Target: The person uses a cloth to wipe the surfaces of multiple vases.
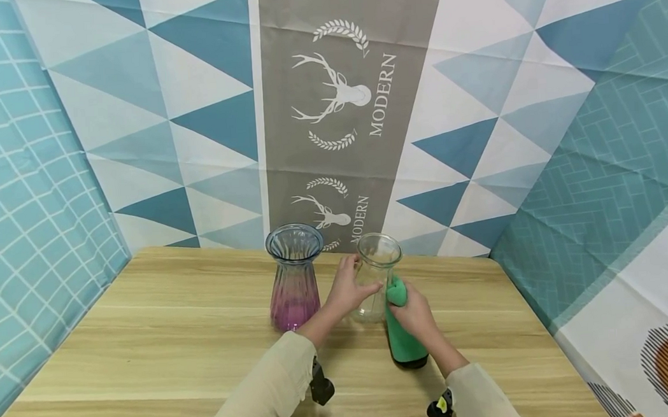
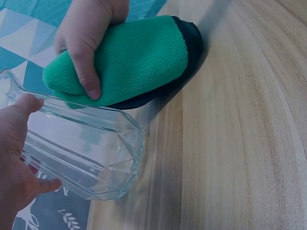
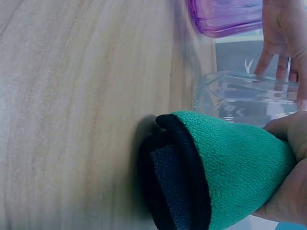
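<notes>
Green, dark-edged cloth (image 1: pixel 402 338) is gripped, folded, in the right hand (image 1: pixel 413 309), just beside the clear vase (image 1: pixel 380 272), flared at the rim, that the left hand (image 1: pixel 347 290) holds roughly upright, near a blue-to-purple ribbed vase (image 1: pixel 294 284) on the table (image 1: pixel 147 347).

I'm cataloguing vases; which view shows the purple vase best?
The head view: it shows the purple vase from rim to base. The right wrist view catches only its lower part; the left wrist view shows none.

Right hand (image 1: pixel 411 308) curled, seemingly firmly
</notes>
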The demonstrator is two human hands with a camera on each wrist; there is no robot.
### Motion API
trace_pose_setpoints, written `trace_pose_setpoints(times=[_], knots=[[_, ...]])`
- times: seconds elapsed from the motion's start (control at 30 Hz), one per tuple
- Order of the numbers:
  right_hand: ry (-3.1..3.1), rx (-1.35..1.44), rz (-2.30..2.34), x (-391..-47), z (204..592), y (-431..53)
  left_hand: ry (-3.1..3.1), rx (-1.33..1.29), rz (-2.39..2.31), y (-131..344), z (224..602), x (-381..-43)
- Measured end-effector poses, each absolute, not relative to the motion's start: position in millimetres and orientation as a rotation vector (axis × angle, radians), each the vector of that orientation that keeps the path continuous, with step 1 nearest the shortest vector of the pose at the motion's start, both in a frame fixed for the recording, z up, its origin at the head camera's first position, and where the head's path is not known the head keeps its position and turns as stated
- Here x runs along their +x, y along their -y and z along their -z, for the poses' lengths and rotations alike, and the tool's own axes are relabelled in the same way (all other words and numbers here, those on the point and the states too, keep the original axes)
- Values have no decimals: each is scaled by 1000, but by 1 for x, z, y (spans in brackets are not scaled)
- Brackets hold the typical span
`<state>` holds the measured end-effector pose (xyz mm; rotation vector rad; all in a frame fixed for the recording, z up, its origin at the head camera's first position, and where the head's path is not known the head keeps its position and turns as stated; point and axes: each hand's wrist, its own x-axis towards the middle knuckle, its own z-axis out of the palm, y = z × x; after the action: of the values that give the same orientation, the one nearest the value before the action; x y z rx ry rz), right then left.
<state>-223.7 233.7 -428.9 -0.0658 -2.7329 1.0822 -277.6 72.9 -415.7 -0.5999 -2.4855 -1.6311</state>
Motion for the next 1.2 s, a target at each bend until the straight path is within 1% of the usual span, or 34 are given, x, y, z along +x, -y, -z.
trace_pose_setpoints(times=[0.37, 0.73, 1.2], knots=[[2744, -93, -1172, -221, 425, -243, 2486, -621, 1636, -70, 414, -276], [2576, -91, -1231, -223, 406, -245, 2551, -678, 1589, -66, 410, -278], [2607, -25, -1272, -229, 395, -245, 2587, -728, 1598, -61, 404, -278]])
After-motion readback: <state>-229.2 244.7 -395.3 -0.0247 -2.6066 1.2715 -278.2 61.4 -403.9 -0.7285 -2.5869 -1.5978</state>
